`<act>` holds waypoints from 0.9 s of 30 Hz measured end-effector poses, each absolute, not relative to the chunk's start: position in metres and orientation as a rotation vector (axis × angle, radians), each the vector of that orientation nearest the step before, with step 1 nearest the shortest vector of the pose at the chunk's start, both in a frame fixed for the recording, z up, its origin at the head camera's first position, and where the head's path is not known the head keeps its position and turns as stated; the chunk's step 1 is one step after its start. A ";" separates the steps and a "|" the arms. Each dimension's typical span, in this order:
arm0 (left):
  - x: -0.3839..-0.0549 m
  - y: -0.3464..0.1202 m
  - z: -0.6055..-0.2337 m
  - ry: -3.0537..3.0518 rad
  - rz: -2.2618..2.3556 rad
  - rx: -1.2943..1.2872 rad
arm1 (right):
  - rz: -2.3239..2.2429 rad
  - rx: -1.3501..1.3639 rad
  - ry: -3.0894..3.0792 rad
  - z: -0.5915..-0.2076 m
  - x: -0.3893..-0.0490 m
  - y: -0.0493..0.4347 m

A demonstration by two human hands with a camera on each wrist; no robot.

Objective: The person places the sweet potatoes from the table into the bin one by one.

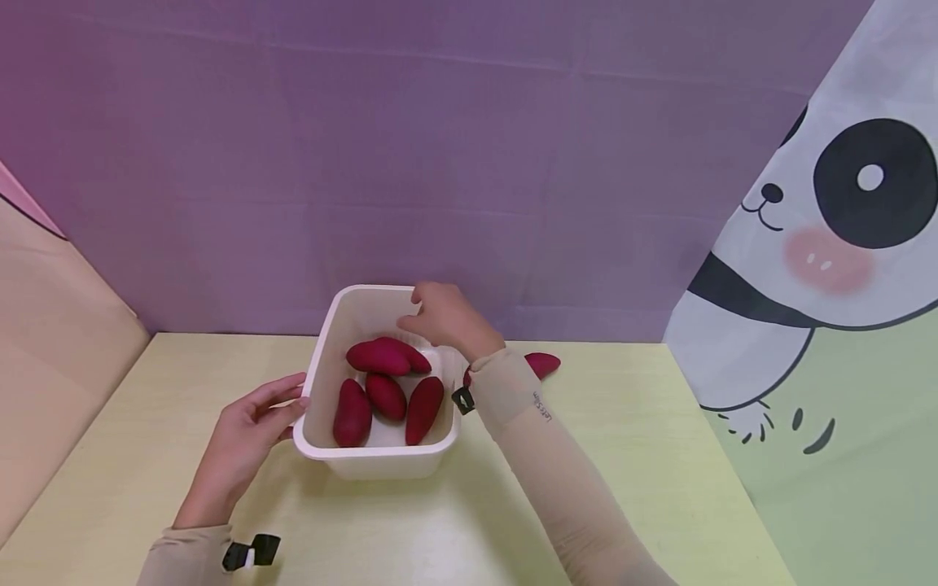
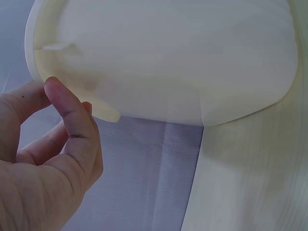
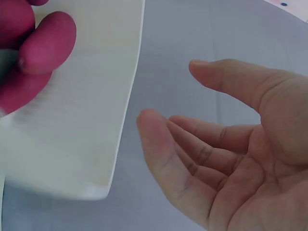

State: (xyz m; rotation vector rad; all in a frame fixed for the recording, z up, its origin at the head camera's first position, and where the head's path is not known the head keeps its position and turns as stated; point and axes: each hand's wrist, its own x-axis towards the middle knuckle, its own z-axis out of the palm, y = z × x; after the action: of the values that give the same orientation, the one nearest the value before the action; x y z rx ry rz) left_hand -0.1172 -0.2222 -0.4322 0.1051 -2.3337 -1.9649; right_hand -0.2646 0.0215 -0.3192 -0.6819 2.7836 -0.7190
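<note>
White bin (image 1: 376, 452) on the table (image 1: 630, 464); we count five red tubers (image 1: 384, 397) inside. Another (image 1: 544, 364) lies right of it, partly behind a sleeve (image 1: 564, 480). Left hand (image 1: 245, 431), fingers bent, touches the rim; whether it pinches, we cannot tell. Right hand (image 1: 450, 317), loosely spread, bare, near the far-right corner.

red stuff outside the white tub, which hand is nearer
Right. The right hand is by the white tub at its far right corner, just beyond the red stuff; the left hand is at the tub's left rim.
</note>
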 end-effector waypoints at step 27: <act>-0.116 -0.224 -0.436 -2.295 -1.987 0.088 | -1.224 -0.571 2.863 -0.408 -0.272 0.194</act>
State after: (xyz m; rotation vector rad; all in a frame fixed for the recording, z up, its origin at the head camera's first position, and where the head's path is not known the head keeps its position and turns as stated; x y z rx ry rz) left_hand -0.1158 -0.2238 -0.4361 0.0879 -2.2952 -1.9869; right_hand -0.2718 0.1936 -0.4075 -0.5714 2.8635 -1.2235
